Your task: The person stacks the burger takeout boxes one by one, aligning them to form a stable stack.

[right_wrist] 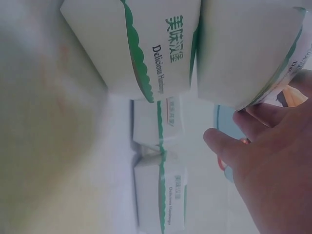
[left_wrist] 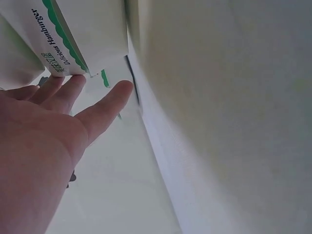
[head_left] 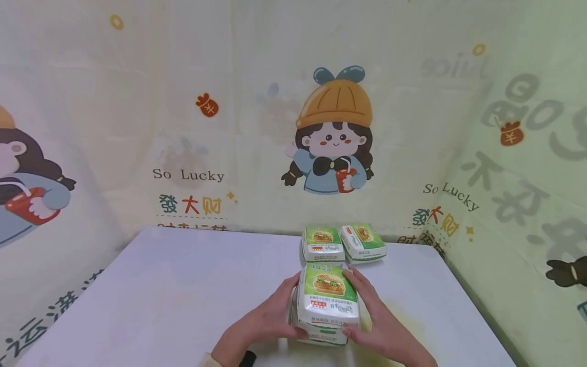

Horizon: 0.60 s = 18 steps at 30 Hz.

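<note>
A green-and-white hamburger box [head_left: 326, 298] is between both hands at the front of the table. It sits over a second hamburger box [right_wrist: 151, 48], which is mostly hidden beneath it in the head view. On its left side is my left hand [head_left: 268, 313], with the thumb near the front corner and fingers along the side. My right hand [head_left: 373, 316] grips the opposite side, fingers reaching to the far top corner and thumb at the front. In the right wrist view, its fingertips [right_wrist: 248, 122] lie at the edge of the upper box [right_wrist: 248, 44].
Two more hamburger boxes, a left one [head_left: 322, 244] and a slightly turned right one [head_left: 364, 243], stand side by side just behind, near the table's back edge. Printed cloth [head_left: 257, 132] hangs around the white table [head_left: 183, 295] at the back and sides.
</note>
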Tool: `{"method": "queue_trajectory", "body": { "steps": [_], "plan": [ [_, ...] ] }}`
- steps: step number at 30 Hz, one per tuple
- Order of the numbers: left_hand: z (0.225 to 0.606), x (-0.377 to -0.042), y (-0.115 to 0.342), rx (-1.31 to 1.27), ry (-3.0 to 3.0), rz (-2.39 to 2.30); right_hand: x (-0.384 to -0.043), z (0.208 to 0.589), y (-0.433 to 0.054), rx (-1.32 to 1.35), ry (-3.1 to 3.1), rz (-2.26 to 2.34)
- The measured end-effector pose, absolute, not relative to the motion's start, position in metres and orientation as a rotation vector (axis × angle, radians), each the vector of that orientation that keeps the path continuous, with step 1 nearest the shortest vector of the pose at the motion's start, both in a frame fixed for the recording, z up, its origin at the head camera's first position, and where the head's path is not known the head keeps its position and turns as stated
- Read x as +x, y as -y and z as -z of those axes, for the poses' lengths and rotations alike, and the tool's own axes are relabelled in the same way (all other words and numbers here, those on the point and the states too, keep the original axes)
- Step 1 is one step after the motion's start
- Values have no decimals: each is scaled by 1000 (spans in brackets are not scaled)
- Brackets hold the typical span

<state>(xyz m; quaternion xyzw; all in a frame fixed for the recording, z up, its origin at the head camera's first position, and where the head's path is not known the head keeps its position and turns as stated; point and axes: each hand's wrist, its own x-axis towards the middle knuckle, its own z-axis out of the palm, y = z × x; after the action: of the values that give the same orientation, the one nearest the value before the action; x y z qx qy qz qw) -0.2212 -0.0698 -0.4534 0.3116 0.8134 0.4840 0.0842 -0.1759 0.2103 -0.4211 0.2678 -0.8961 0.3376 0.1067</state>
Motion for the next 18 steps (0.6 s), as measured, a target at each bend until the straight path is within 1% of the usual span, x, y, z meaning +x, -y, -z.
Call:
{"method": "queue_trajectory", "body": {
  "steps": [4,9,12,18],
  "plan": [
    [451,-226,68,967,-2373,-1499,-177,422,-206,844,2604,-998],
    [451,-231,66,1069,-2336,-1541,-177,422,-202,811,2607,-1012],
    [451,-230,69,1026,-2379,-1504,-177,422,-201,793,2622,-1018],
    [444,-220,83,852,-2444,-1425,-175,426,-204,853,2627,-981]
  ]
}}
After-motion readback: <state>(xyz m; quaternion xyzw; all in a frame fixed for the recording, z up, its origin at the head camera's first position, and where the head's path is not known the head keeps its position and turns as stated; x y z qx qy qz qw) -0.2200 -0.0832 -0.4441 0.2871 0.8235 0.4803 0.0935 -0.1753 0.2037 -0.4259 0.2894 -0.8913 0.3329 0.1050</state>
